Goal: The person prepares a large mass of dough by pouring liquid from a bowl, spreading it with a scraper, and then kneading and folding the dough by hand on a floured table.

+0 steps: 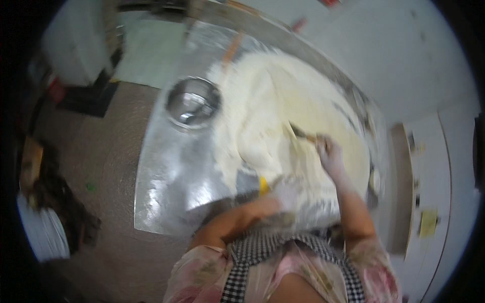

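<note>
A broad sheet of pale dough (314, 102) lies on the metal-topped table, with a heap of flour (261, 140) along its left part. My right hand (330, 151), dusted white, grips the wooden handle of a bladed tool (299, 130), whose dark metal blade points left over the dough. Blurred and coated with flour, my left hand (286, 193) rests low over the near edge of the dough. A yellow scraper-like piece (263, 185) is beside its fingers; whether the hand holds it I cannot tell.
A round metal bowl (193, 102) sits left of the flour on the metal tabletop (170, 178). A wooden stick (233, 47) lies at the far side. The wall (379, 53) borders the table at the back and right. Brown floor (110, 170) shows at left.
</note>
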Tool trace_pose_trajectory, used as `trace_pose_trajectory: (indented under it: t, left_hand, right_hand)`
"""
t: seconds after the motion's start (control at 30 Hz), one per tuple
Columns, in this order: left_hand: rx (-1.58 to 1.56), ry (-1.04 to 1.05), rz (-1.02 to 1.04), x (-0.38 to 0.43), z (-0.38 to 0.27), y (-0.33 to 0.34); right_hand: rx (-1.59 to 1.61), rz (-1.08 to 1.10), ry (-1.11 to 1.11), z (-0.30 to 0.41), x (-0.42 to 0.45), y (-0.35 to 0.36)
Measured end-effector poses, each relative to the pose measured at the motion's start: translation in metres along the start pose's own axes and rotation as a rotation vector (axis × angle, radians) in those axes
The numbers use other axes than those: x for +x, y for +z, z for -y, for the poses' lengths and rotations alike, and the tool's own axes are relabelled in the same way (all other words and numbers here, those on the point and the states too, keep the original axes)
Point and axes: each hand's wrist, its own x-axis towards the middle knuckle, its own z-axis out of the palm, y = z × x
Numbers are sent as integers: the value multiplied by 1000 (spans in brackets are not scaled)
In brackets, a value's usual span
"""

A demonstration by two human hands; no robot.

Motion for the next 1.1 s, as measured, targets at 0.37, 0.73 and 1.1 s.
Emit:
trace_pose_trajectory:
  t: [0.37,0.73,1.1]
  left_hand:
    - [59,21,63,15,-19,30]
    - [-20,-57,83,41,-51,34]
    - [-4,-157,-127,135,-123,76]
  right_hand:
    - [1091,-626,767,-134,-113,-29]
    - [1522,-361,905,-207,-188,-31]
    - [-212,-136,768,-398,-245,-90]
